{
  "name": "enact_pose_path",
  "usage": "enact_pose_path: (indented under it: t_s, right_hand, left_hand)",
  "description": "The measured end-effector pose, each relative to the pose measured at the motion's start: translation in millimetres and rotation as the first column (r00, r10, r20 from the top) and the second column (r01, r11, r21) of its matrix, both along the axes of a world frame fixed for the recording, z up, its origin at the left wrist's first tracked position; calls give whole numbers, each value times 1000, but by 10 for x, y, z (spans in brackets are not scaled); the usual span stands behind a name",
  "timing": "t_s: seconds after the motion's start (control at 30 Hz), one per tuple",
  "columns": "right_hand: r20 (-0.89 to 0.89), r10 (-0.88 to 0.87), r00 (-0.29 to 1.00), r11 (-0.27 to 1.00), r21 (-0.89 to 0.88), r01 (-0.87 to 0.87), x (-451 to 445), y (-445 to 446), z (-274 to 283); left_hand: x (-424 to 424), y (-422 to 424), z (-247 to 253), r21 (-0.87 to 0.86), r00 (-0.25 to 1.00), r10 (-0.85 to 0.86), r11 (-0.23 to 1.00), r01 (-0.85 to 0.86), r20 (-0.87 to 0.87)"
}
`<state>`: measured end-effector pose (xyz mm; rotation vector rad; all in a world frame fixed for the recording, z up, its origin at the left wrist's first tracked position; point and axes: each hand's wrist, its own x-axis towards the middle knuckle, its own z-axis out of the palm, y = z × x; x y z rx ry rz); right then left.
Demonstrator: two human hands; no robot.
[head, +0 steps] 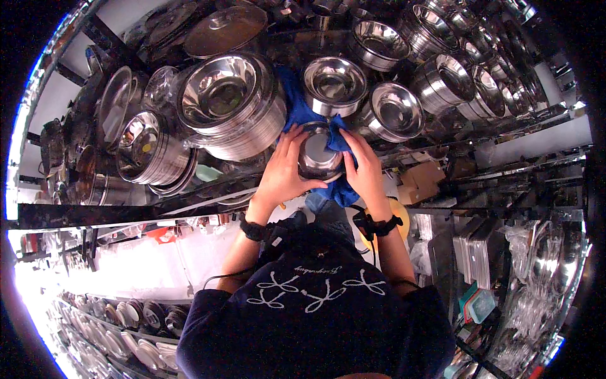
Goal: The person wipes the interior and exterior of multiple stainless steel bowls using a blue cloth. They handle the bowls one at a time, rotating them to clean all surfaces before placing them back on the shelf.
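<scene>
A small stainless steel bowl [315,154] is between my two hands at the shelf's front edge. Its round flat middle faces me; I cannot tell whether that is its inside or its underside. My left hand [282,163] grips the left side, fingers along the rim and thumb at the near edge. A blue cloth [337,137] is pinched in my right hand [364,163] and pressed on the bowl's right side. More blue cloth [296,102] lies behind the bowl and hangs below it. Just beyond stands a stack of steel bowls [334,87].
A tall stack of wide steel bowls [236,109] is left of my hands, with a smaller stack [147,151] farther left. Steel bowls [395,111] stand close on the right. The dark shelf edge [208,192] runs below. A yellow round object [397,222] is under my right forearm.
</scene>
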<state>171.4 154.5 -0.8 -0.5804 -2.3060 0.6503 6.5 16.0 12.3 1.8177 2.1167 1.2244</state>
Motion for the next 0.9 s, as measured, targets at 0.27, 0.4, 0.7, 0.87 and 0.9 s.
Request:
enact_pose_path:
  t_s: [0.27, 0.4, 0.7, 0.87, 0.9]
  right_hand:
    - [-75, -52, 996, 998, -40, 49, -15, -37, -67]
    - [-213, -134, 968, 981, -165, 99, -54, -20, -17]
    - [-7, -63, 998, 967, -248, 59, -370, -202, 166]
    - [172, 149, 974, 961, 206, -184, -400, -198, -75]
    - [198, 156, 968, 956, 214, -198, -401, -237, -52]
  left_hand:
    - [57, 72, 3, -22, 998, 46, 999, -47, -40]
    - [-1, -38, -8, 39, 997, 29, 999, -32, 69]
    - [-198, -210, -91, 272, 951, -75, 962, -10, 300]
    - [-159, -236, -14, 296, 904, -81, 954, -51, 419]
    - [-140, -227, -34, 315, 869, -112, 948, -53, 482]
